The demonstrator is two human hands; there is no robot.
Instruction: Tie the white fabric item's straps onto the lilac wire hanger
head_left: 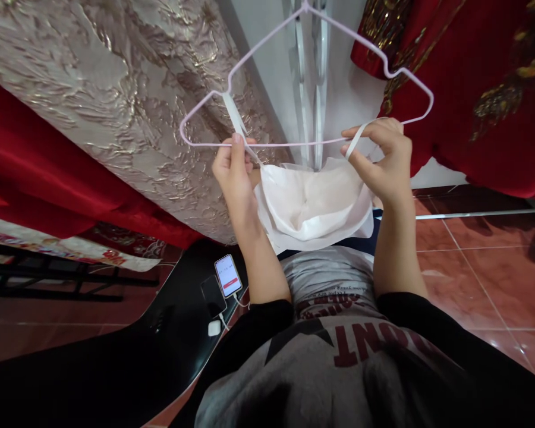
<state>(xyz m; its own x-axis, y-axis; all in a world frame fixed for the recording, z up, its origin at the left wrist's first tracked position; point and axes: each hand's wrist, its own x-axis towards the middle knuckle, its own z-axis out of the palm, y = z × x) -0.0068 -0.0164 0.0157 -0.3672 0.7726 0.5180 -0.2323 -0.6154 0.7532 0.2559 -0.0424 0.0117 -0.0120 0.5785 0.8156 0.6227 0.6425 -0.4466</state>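
A thin pale pink wire hanger (249,56) hangs in front of me at the top middle. A white garment (312,205) with narrow straps droops below its bottom bar. My left hand (234,175) is closed, pinching the left strap (234,116) against the hanger's bottom bar; that strap loops over the hanger's left shoulder. My right hand (381,157) is closed on the right strap (354,139), holding it just under the bar near the hanger's right end.
A beige embroidered cloth (116,101) hangs at the left over red fabric (40,172). A red and gold garment (485,83) hangs at the right. A lit phone (227,275) with a charger cable lies on a black surface (116,356) at lower left. Red floor tiles (485,267) lie at right.
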